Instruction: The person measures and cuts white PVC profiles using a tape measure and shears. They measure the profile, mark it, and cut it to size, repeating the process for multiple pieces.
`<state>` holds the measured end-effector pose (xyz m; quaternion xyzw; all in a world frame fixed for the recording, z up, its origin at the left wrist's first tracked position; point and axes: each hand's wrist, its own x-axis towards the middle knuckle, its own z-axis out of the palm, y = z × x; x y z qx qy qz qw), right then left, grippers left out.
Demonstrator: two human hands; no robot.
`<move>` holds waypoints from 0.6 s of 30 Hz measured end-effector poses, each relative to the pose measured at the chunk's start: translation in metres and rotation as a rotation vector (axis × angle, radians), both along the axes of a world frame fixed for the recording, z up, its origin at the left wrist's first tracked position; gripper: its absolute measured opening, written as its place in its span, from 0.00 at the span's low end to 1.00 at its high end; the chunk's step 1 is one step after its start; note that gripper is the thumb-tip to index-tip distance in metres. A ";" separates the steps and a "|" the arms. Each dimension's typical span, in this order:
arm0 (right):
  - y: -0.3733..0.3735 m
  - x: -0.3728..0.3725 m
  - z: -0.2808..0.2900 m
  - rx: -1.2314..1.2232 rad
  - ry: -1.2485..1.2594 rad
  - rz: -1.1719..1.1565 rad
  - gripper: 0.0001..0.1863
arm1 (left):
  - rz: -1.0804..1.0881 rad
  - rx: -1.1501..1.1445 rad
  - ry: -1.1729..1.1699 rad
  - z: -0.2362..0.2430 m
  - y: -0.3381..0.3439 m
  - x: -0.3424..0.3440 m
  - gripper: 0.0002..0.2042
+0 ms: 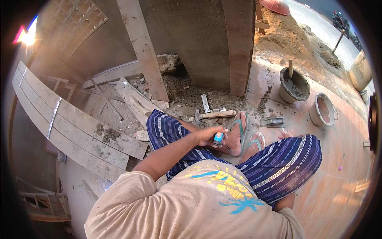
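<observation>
A person's left hand point(211, 136) folds around a small blue object point(218, 139), held over the legs' patterned cloth point(284, 165), seemingly kept close for a good look. The right hand point(285, 135) shows partly beyond that cloth, near a grey tool point(272, 122); I cannot tell its grip. A hammer point(218, 114) lies just beside the sandalled foot point(236, 145), and loose planks point(79, 123) hem in the left side.

Left hand point(211, 136) closed around a small blue object point(218, 138) above the lap; right hand point(285, 135) mostly hidden behind the patterned right knee point(306, 149), grip unclear. Hammer point(218, 114) lies on the ground just beyond the sandalled feet point(238, 145), grey metal tool point(272, 122) to their right, two buckets point(287, 96) farther right, the one farther from the person holding wet mortar point(294, 90), long planks point(75, 123) at left.
</observation>
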<state>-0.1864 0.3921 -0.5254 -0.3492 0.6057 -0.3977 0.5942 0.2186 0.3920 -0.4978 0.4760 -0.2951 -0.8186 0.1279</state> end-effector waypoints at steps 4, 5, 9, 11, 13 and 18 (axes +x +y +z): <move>0.005 -0.001 0.000 0.008 0.042 0.034 0.14 | 0.012 -0.029 0.029 -0.019 0.040 -0.021 0.19; 0.005 -0.001 0.000 0.010 0.053 0.044 0.14 | -0.040 -0.075 -0.001 -0.029 0.045 -0.027 0.19; 0.017 -0.014 -0.009 0.034 0.092 0.048 0.15 | -0.033 -0.136 -0.105 -0.035 0.046 -0.029 0.18; 0.019 -0.013 -0.011 0.045 0.111 0.054 0.15 | 0.016 -0.183 -0.077 -0.038 0.046 -0.018 0.16; 0.018 -0.003 -0.011 0.053 0.118 0.089 0.15 | 0.052 -0.244 -0.016 -0.061 0.048 -0.006 0.14; 0.026 -0.018 -0.007 0.065 0.149 0.068 0.16 | 0.011 -0.241 -0.044 -0.063 0.043 -0.014 0.13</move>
